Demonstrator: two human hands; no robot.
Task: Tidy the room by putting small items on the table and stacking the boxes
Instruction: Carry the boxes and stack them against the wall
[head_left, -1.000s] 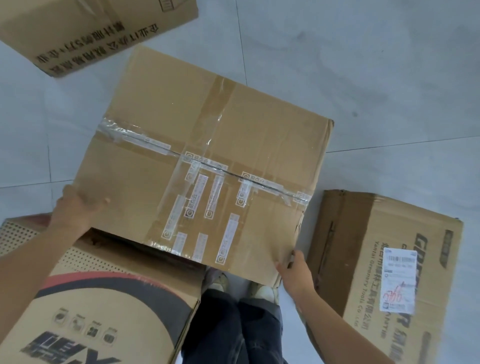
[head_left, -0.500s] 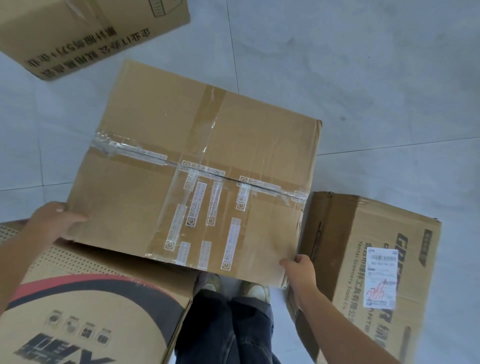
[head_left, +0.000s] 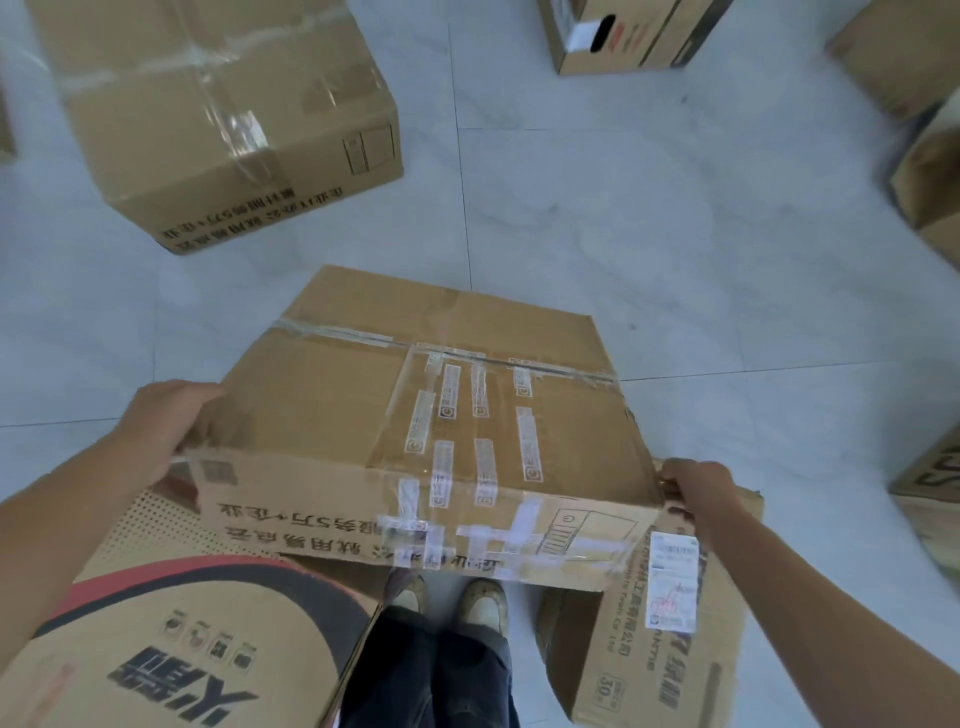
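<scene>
Between the person's two hands, straight ahead and low, a taped box (head_left: 431, 415) was held by its near corners. The left hand (head_left: 161, 431) gripped the near left corner, fingers wrapped down the side and out of sight. The right hand (head_left: 696, 486) gripped the near right corner with its fingers curled round the edge. Clear tape and strips of white printed tape crossed the box's top and ran down its near face, which carried dark printed characters.

The box's near left part lay over a printed box (head_left: 182, 623) with a red and black band and a dotted pattern. Its near right part lay over a labelled box (head_left: 670, 660) bearing a white shipping label (head_left: 672, 582). Whether the taped box rested on either could not be told. Beneath its near edge showed two pale shoes (head_left: 483, 605) and dark trousers (head_left: 431, 675).

Farther off on the pale tiled floor (head_left: 675, 234) stood a sealed box (head_left: 223, 119) at the upper left, well apart from the taped box. A dark-printed box (head_left: 618, 36) sat at the top edge, and more cardboard boxes (head_left: 930, 171) were cut off along the right edge.
</scene>
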